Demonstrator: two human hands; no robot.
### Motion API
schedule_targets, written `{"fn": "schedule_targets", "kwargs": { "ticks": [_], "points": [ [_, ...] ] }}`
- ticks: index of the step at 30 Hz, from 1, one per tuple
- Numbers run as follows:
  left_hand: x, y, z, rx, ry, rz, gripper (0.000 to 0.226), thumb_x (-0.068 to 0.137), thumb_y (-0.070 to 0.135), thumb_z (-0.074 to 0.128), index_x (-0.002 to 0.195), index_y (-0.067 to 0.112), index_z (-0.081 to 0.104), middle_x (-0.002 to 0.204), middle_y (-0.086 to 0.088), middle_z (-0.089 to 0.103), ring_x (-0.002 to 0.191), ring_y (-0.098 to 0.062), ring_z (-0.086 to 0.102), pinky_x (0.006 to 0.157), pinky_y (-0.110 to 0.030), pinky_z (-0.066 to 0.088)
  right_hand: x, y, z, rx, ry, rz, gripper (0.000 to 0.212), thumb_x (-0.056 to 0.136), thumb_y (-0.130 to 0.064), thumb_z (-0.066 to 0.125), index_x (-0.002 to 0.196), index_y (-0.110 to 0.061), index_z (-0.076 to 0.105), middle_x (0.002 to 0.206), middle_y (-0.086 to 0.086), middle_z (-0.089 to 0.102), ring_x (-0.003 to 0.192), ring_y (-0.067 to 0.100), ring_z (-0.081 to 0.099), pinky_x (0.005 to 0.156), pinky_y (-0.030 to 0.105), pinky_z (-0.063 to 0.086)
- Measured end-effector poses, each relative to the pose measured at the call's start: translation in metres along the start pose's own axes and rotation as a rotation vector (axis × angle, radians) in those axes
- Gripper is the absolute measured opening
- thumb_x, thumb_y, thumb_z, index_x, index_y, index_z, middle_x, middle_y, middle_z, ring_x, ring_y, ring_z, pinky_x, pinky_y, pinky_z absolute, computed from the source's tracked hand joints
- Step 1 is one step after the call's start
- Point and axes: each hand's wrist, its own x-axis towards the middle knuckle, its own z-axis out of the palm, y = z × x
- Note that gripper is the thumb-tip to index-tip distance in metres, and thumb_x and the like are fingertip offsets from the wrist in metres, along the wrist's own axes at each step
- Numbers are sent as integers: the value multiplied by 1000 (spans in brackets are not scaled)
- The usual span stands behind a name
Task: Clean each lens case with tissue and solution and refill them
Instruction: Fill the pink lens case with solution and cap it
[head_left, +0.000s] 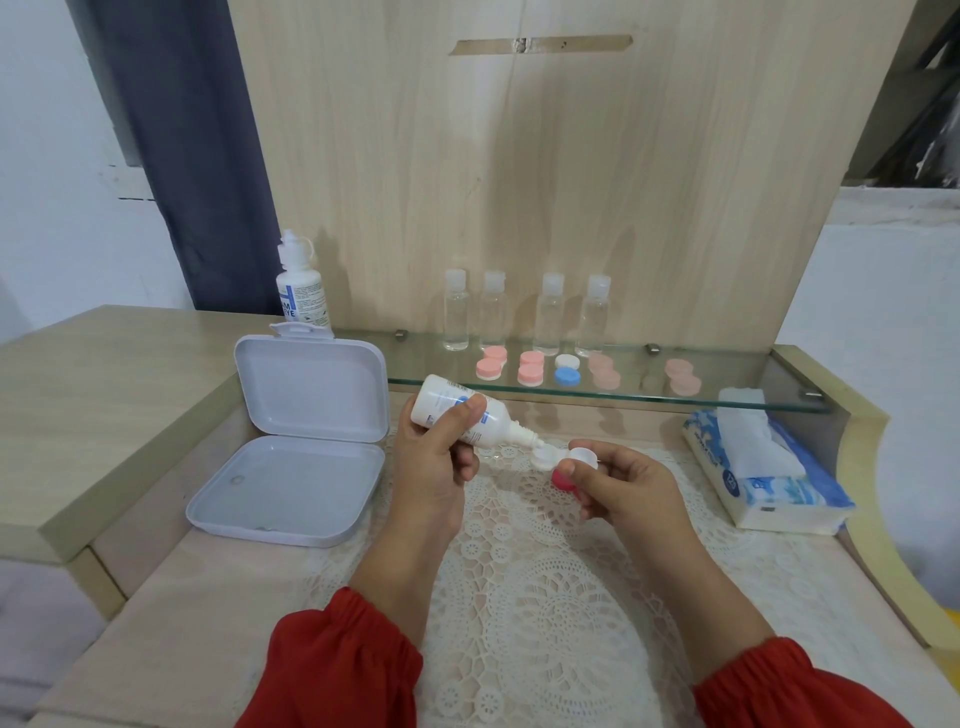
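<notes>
My left hand (439, 457) grips a white solution bottle (462, 418), tipped with its nozzle down over the open left well of a white lens case (550, 459). My right hand (618, 486) holds that case by its right well, with a red cap (563, 479) tucked under the fingers. Several closed lens cases lie on the glass shelf: pink ones (491, 362), a white-and-blue one (567, 369) and paler pink ones (603, 371). A tissue pack (763, 467) with one sheet sticking up sits to the right.
An open white plastic box (291, 483) lies at the left. A second solution bottle (301, 291) stands behind it. Several clear small bottles (524, 314) line the back of the glass shelf (727, 402). A lace mat (545, 571) covers the desk.
</notes>
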Motion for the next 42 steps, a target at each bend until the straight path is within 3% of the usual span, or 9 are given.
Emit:
{"fn": "schedule_targets", "kwargs": {
  "ticks": [12, 21, 25, 28, 37, 42],
  "points": [
    [1, 0, 0, -4, -16, 15, 27, 69, 14, 74, 88, 13, 53, 65, 0, 61, 39, -7, 36, 35, -18, 26, -1, -1, 0, 15, -3, 5, 22, 78, -6, 75, 100, -8, 70, 64, 7, 62, 48, 12, 52, 50, 21, 49],
    [3, -2, -2, -2, -13, -4, 20, 80, 10, 70, 91, 12, 53, 66, -2, 59, 41, -8, 36, 36, -18, 28, 0, 0, 0, 15, -7, 11, 24, 77, -6, 76, 100, -7, 70, 66, 11, 61, 48, 13, 51, 50, 21, 49],
    [3, -4, -2, 22, -79, -11, 43, 70, 18, 80, 101, 6, 53, 67, -2, 57, 44, -8, 40, 38, -19, 32, -1, 0, 1, 3, -26, 19, 25, 75, -5, 77, 99, -7, 71, 67, 13, 60, 48, 12, 51, 50, 21, 49],
    [0, -6, 0, 76, -159, 19, 53, 59, 30, 81, 97, 5, 54, 66, -3, 58, 45, -10, 41, 40, -21, 34, -1, 0, 2, -1, -42, 19, 26, 74, -3, 77, 99, -8, 71, 66, 13, 60, 48, 11, 52, 51, 22, 50],
    [-4, -9, 1, 146, -214, 66, 51, 56, 31, 80, 94, 7, 55, 72, -7, 62, 45, -13, 44, 40, -22, 36, -2, -1, 2, 1, -79, 29, 28, 73, 0, 77, 99, -8, 71, 59, 3, 63, 47, 10, 52, 51, 22, 49],
    [-3, -8, 1, 161, -210, 76, 33, 67, 18, 75, 92, 8, 54, 69, -5, 62, 43, -13, 42, 39, -22, 35, -3, -2, 2, -1, -78, 20, 26, 73, 1, 77, 96, -11, 72, 58, 3, 62, 45, 9, 52, 49, 20, 49]
  ]
}}
